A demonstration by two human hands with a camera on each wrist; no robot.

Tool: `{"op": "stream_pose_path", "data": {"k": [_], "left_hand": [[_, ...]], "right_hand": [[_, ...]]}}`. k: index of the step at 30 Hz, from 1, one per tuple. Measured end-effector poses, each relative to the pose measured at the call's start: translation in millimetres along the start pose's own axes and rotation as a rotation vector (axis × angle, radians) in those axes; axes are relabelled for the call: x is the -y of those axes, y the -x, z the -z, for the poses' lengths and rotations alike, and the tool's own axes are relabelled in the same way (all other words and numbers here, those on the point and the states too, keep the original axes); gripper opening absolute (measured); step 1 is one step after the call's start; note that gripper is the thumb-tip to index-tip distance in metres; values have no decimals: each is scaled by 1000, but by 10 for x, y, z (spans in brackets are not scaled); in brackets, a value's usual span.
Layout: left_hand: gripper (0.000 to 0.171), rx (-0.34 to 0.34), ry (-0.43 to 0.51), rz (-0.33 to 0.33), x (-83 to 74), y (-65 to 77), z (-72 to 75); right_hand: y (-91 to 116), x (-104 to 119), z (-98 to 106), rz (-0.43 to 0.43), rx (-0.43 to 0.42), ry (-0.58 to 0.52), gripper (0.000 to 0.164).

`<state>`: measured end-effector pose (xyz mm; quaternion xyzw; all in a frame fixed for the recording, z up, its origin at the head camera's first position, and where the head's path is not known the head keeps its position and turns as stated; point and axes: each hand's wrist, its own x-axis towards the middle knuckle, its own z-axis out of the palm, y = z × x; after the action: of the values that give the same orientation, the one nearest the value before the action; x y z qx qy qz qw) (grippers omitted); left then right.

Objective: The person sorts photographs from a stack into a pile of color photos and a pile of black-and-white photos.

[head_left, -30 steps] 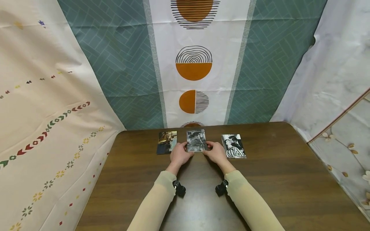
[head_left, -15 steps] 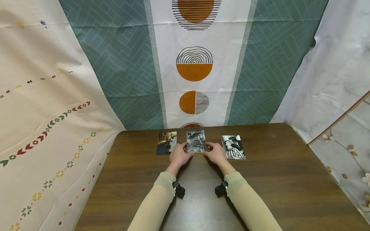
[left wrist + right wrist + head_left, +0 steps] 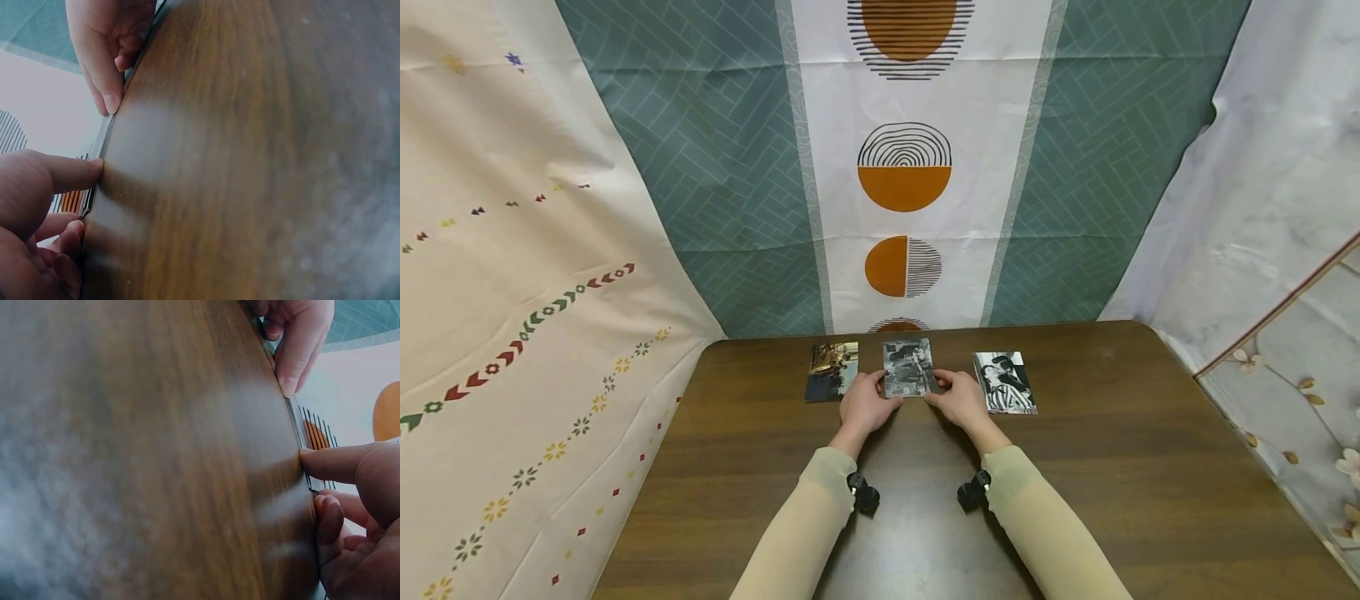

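Note:
A small grey, black-and-white photo card [image 3: 907, 367] lies flat near the far edge of the table, with thin layered edges showing at its near side in both wrist views. My left hand [image 3: 867, 403] holds its left near corner, thumb at the near edge and fingers curled along the left side. At the right near corner my right hand [image 3: 961, 398] grips it the same way. In the left wrist view the thumb [image 3: 78, 173] touches the card's edge [image 3: 107, 137]; the right wrist view has the other thumb [image 3: 331, 462] against the same edge [image 3: 292, 415].
Left of the hands lies a coloured photo card [image 3: 831, 371], partly behind the left fingers. On the right is a black-and-white photo card [image 3: 1006, 383] of a couple. The brown wooden table [image 3: 730, 467] ends at a patterned cloth [image 3: 902, 275] hanging behind it.

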<state>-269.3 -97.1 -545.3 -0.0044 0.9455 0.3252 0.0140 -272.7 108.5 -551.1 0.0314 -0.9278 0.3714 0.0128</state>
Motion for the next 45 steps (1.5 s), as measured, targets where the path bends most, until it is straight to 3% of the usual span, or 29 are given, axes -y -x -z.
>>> {"op": "stream_pose_path", "data": {"k": [15, 22, 27, 32, 38, 45], "left_hand": [[68, -29, 41, -18, -16, 51, 11], [69, -50, 83, -11, 2, 102, -33], [68, -75, 143, -13, 1, 147, -27], [60, -119, 261, -29, -29, 195, -16], [51, -138, 347, -101, -161, 239, -82], [42, -108, 433, -171, -470, 315, -202]], "right_hand": [[25, -14, 14, 4, -1, -19, 56], [61, -48, 28, 43, -5, -73, 56], [105, -34, 97, 11, 45, -160, 56], [180, -29, 194, -22, 111, -233, 54], [278, -84, 393, 5, 179, -291, 50], [338, -304, 692, 17, 179, -264, 47]]}}
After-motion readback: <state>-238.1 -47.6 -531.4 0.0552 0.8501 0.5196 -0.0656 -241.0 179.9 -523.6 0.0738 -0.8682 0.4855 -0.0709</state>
